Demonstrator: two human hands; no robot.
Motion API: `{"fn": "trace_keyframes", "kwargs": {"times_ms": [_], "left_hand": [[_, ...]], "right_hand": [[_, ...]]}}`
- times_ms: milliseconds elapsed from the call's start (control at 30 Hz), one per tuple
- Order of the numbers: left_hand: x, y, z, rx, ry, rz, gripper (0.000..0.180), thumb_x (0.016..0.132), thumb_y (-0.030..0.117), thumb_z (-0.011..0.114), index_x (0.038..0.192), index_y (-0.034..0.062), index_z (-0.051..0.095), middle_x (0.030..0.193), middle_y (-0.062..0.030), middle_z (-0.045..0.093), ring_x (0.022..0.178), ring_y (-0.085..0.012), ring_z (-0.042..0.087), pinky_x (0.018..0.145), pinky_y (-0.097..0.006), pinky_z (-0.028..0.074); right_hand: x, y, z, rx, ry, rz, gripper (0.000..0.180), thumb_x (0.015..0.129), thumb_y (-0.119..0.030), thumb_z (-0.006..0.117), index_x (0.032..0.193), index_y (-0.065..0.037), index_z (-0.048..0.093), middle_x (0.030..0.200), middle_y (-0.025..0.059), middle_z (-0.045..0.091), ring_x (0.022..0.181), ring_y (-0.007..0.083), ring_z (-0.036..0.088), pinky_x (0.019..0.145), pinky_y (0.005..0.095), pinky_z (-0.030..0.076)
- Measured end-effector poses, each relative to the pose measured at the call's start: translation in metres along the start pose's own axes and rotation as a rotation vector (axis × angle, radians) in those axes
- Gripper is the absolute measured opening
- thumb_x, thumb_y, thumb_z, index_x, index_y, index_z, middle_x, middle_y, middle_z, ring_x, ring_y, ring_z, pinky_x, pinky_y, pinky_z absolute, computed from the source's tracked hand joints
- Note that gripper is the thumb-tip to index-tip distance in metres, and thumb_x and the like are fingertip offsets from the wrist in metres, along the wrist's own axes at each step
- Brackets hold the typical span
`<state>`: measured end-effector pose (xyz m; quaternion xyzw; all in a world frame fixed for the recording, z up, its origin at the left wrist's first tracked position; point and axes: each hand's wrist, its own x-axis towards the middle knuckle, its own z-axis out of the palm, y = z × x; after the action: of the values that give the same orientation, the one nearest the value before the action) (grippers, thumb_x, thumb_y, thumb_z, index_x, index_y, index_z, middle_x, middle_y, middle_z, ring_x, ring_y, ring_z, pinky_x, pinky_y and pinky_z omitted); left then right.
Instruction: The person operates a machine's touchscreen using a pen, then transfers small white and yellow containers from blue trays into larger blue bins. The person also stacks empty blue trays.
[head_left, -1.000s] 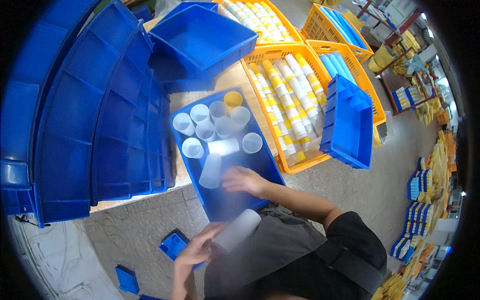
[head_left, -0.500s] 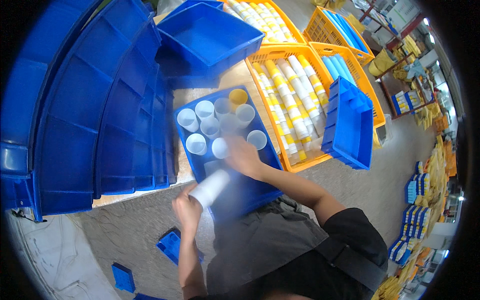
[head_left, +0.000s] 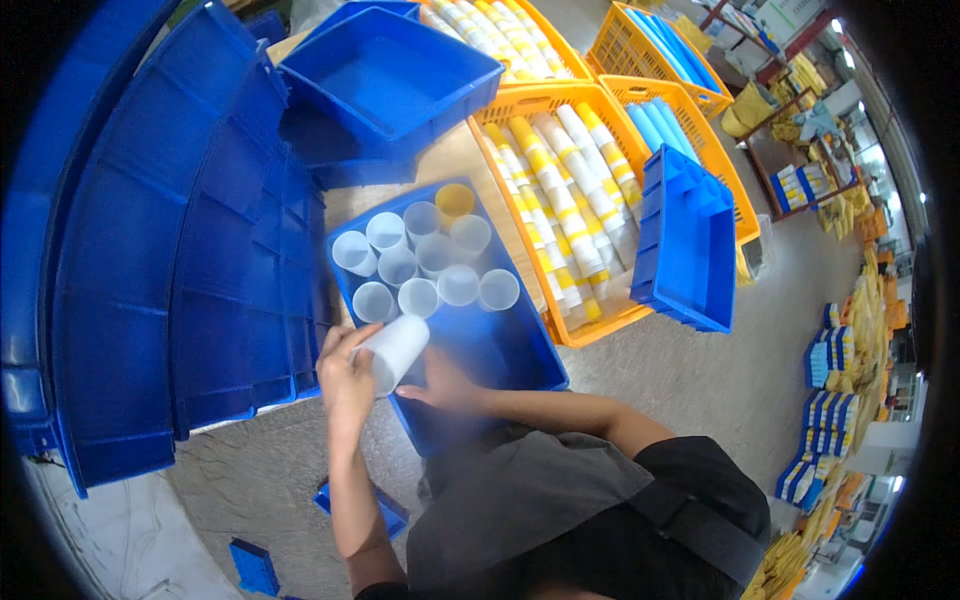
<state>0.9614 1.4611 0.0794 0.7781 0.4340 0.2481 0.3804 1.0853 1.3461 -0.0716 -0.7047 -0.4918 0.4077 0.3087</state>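
My left hand (head_left: 345,372) is closed around a short stack of white translucent plastic cups (head_left: 398,352), held tilted over the near left side of a blue tray (head_left: 515,345). Close beside the stack's lower right side is my right hand (head_left: 445,385), its thumb apart from the fingers. It is slightly blurred, and I see nothing in it. Rows of similar upright cups (head_left: 419,297) fill the far part of the tray, mouths upward. A yellow cup (head_left: 455,200) stands among them at the far edge.
Tall nested blue bins (head_left: 240,240) rise at the left. Another blue bin (head_left: 400,75) sits beyond the tray. To the right, an orange crate (head_left: 605,335) holds white and yellow cup stacks, with a small blue box (head_left: 690,250) on its edge. Blue pieces (head_left: 255,567) lie on the floor.
My right hand has drawn back from the cups in the tray toward me and the stack, uncovering a cup in the nearest row. My left hand has raised the stack slightly. The view shifted a little.
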Motion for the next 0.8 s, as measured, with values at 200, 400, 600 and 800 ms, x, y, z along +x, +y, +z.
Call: {"fn": "trace_keyframes", "kwargs": {"times_ms": [200,400,600,800], "left_hand": [[0.001,-0.017,-0.003,0.227,-0.131,-0.028,0.035,0.079,-0.011,0.062,0.105,0.0033,0.079,0.097,-0.0158,0.067,0.093,-0.0332,0.066,0.082,-0.039,0.053],[0.023,-0.015,0.054,0.656,0.059,0.269,0.026,0.081,0.001,0.069,0.106,0.0009,0.071,0.099,-0.0162,0.064,0.098,-0.0358,0.062,0.083,-0.046,0.052],[-0.012,0.017,0.09,0.333,-0.504,0.304,0.003,0.084,0.003,0.068,0.087,0.0045,0.069,0.094,-0.0161,0.067,0.094,-0.0365,0.065,0.086,-0.046,0.051],[-0.004,-0.003,0.165,0.414,-0.721,0.359,0.018,0.078,0.012,0.08,0.093,0.004,0.074,0.103,-0.0157,0.068,0.1,-0.0377,0.062,0.087,-0.049,0.05]], "right_hand": [[-0.015,0.023,-0.041,0.827,-0.171,0.466,0.078,0.094,-0.038,0.068,0.148,0.009,0.038,0.145,0.0316,0.047,0.138,0.0424,0.048,0.105,0.0523,0.05],[-0.066,0.015,-0.145,1.624,0.136,0.649,0.075,0.104,-0.045,0.056,0.15,0.009,0.033,0.144,0.0262,0.049,0.136,0.0371,0.05,0.111,0.0477,0.047],[-0.109,0.025,-0.217,1.191,-0.105,0.557,0.051,0.106,-0.033,0.055,0.139,0.006,0.055,0.132,0.0209,0.065,0.115,0.0282,0.065,0.097,0.0409,0.054],[0.034,0.228,-0.253,-0.493,0.793,0.46,0.055,0.09,-0.027,0.074,0.132,0.002,0.056,0.112,0.0153,0.07,0.108,0.0326,0.066,0.093,0.0435,0.053]]}}
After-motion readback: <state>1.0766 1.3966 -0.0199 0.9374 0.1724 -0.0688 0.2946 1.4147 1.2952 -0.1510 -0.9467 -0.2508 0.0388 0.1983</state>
